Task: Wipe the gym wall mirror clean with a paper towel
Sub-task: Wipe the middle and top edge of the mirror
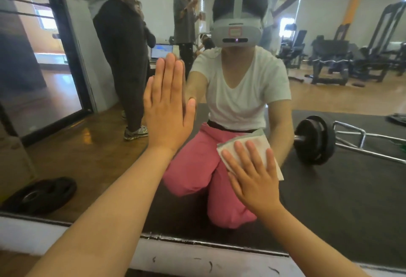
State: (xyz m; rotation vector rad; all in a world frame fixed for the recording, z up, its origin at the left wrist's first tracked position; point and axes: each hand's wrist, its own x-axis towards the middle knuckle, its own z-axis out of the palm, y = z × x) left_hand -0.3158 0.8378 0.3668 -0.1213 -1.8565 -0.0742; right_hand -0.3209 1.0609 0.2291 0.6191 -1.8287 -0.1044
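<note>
The left hand (168, 105) lies flat on the large glass wall mirror (329, 101), fingers together, pointing up. The right hand (252, 175) presses a folded white paper towel (248, 145) against the glass; the towel extends beyond the spread fingertips.

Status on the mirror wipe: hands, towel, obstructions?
Left hand flat on mirror, bare. Right hand pressing paper towel against glass, low. Nothing blocking.

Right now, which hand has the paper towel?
The right hand, pressing the paper towel flat on the mirror. The left hand is bare.
</note>
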